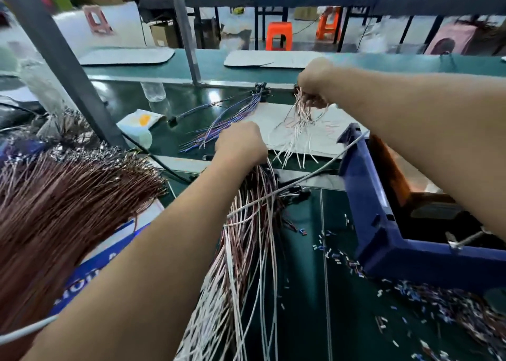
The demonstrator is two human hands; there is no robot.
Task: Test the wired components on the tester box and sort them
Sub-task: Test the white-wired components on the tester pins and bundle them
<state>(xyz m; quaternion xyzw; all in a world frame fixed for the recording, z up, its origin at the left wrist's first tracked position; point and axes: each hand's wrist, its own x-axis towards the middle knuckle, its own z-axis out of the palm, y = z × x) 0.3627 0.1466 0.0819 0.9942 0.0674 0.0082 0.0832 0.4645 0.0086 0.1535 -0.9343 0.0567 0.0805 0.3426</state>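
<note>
Landmark: the white mat [287,120] at the centre of the green bench [306,278].

Far left of the mat, a large fan of brown wires [68,196] lies over a blue-and-white box [104,254]. Just left of the mat, a small bunch of purple wires [232,117] lies with its dark connectors at the mat's far corner.

At the mat's near edge, the left hand [241,144] is knuckles-up and curled round the top of a thick bundle [246,251] of pink and white wires, which runs back toward the person. The fingertips are hidden beneath the hand, so the firmness of the hold cannot be told.

Over the mat's far right part, the right hand [315,83] pinches the head of a small sheaf [298,125] of pale wires; the loose ends splay down onto the mat.

Right of the mat stands a blue bin [367,210] with something brown inside. Small cut pieces [410,292] litter the bench near it. No tester box can be made out with certainty.

Risks, as judged:
- The sheaf's ends may snag the thick bundle or the grey cable [323,166] crossing between mat and bin, dragging strands out.
- Set down close to the purple bunch, the sheaf could mix the sorted lots.
- Loose debris could foul the connectors.
</note>
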